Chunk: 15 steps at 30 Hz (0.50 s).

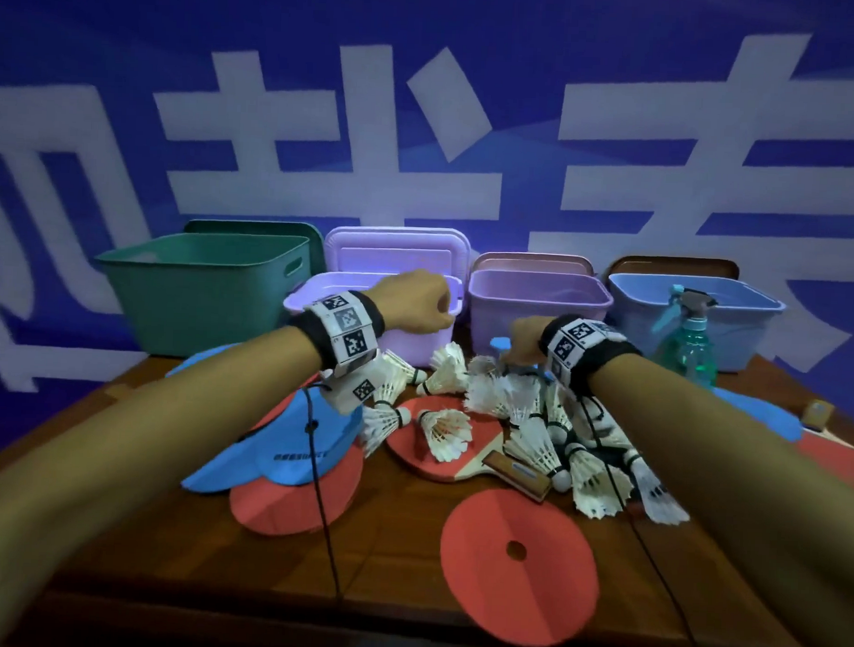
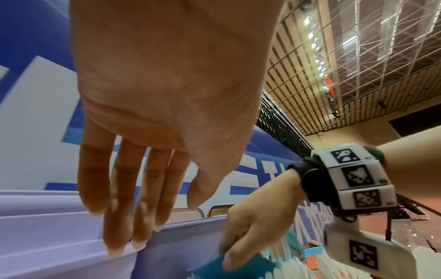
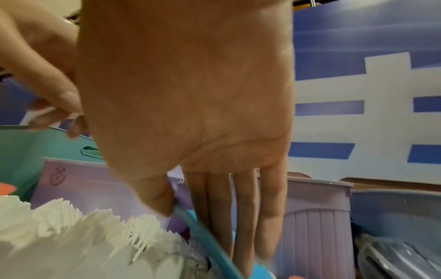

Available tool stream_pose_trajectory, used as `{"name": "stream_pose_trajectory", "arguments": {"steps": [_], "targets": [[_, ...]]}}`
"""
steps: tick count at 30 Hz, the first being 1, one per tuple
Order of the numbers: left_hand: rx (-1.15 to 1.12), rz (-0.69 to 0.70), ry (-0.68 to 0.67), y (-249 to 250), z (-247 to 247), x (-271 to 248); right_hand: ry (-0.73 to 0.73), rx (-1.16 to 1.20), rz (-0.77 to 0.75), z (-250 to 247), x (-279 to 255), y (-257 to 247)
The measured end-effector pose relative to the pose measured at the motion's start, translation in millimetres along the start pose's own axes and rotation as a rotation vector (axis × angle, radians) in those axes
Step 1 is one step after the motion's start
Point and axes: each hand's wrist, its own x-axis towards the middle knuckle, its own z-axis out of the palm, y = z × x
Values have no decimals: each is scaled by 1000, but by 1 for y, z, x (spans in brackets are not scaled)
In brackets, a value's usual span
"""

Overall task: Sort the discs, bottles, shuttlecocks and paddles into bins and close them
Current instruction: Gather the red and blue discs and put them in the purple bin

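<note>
My right hand [image 1: 512, 356] pinches the edge of a blue disc [image 1: 499, 345] at the back of the shuttlecock pile [image 1: 533, 424]; in the right wrist view the thumb and fingers [image 3: 238, 217] clamp the blue disc's rim [image 3: 203, 237]. My left hand [image 1: 442, 308] hangs over the lilac bin [image 1: 414, 344], its straight fingers [image 2: 119, 217] at the rim [image 2: 59, 236], holding nothing. A red paddle [image 1: 435, 452] lies under shuttlecocks mid-table. Red discs [image 1: 518, 563] and a blue disc [image 1: 285, 444] lie near the front. A spray bottle [image 1: 690, 342] stands at the back right.
Four open bins line the back: green [image 1: 198, 291], lilac, purple [image 1: 537, 298] and blue [image 1: 734, 329], with lids propped behind them against a blue banner wall. Another blue disc [image 1: 760, 417] and a paddle handle [image 1: 819, 414] lie at the far right edge. Wrist cables trail across the table.
</note>
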Motion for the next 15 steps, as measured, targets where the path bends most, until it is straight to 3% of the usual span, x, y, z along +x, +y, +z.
{"name": "stream_pose_trajectory", "arguments": {"steps": [4,8,11,15], "targets": [[57,-89,-158,-24,9,-44,146,-6,73,-8,-11,-9],[19,-55,-390,-49,14,-72,389,44,117,-39,-24,-29],[36,-41,-551,-67,14,-81,562,85,68,-61,-30,-54],[42,-11,-583,-77,22,-89,626,178,-4,-72,-37,-84]]}}
